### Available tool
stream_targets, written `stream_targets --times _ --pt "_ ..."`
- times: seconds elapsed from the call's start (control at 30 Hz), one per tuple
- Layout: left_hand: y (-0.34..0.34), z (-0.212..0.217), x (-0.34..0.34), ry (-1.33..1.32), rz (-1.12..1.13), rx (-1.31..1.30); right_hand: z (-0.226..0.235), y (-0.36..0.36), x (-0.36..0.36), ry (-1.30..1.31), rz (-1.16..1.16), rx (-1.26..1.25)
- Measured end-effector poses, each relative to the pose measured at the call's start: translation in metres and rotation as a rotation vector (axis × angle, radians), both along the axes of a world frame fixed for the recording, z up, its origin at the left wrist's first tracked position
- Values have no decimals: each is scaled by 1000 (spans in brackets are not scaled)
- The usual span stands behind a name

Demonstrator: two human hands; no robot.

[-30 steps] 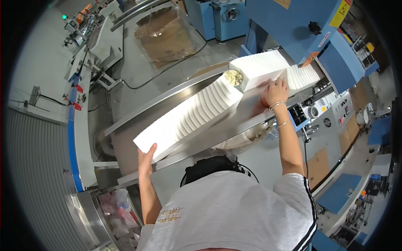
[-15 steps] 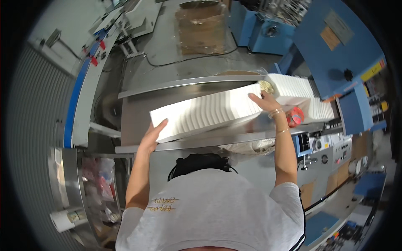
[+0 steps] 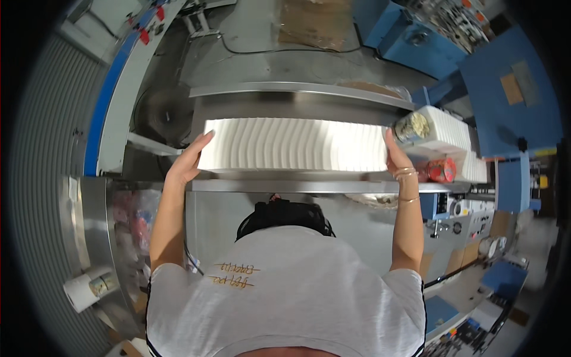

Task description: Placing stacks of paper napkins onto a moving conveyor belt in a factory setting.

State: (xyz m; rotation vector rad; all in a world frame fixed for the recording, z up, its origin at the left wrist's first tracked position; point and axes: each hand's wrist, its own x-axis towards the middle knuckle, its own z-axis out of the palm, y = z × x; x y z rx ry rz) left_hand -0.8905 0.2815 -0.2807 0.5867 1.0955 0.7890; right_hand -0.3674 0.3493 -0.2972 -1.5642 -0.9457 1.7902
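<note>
A long row of thin white sheets or pads (image 3: 291, 144), packed face to face, lies between my two hands above a metal trough (image 3: 250, 106). My left hand (image 3: 189, 159) presses its left end, thumb on the upper edge. At the opposite end my right hand (image 3: 397, 156) is clamped, with bracelets on that wrist. The fingers beneath the ends are mostly hidden. Just beyond my right hand stands a clear jar with pale contents (image 3: 411, 127). A red round container (image 3: 441, 171) sits to the right of that hand, near more white stacks (image 3: 449, 131).
Raised metal rails run along the trough's far (image 3: 297, 89) and near (image 3: 297, 187) sides. A blue machine (image 3: 496, 95) stands at the right. To the left is a white bench with a blue edge (image 3: 102, 113). A cardboard box (image 3: 315, 24) rests on the floor beyond.
The white row has turned from slanted to nearly level, its right end coming nearer to me. My right hand has shifted from its top to its right end. The view has moved too.
</note>
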Motion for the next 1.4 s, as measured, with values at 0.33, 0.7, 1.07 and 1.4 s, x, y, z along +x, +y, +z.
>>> stream_targets --times 0.33,0.7,1.07,1.4 --pt "-9 18 35 287 -41 137 9 -8 -40 -373 270 26" --pt "-14 19 46 383 190 315 -3 -16 -100 87 20 341" --pt "-137 65 -212 335 699 491 110 9 -419 177 398 567" --pt "-390 48 -384 350 1375 63 78 -83 -840 328 1254 262"
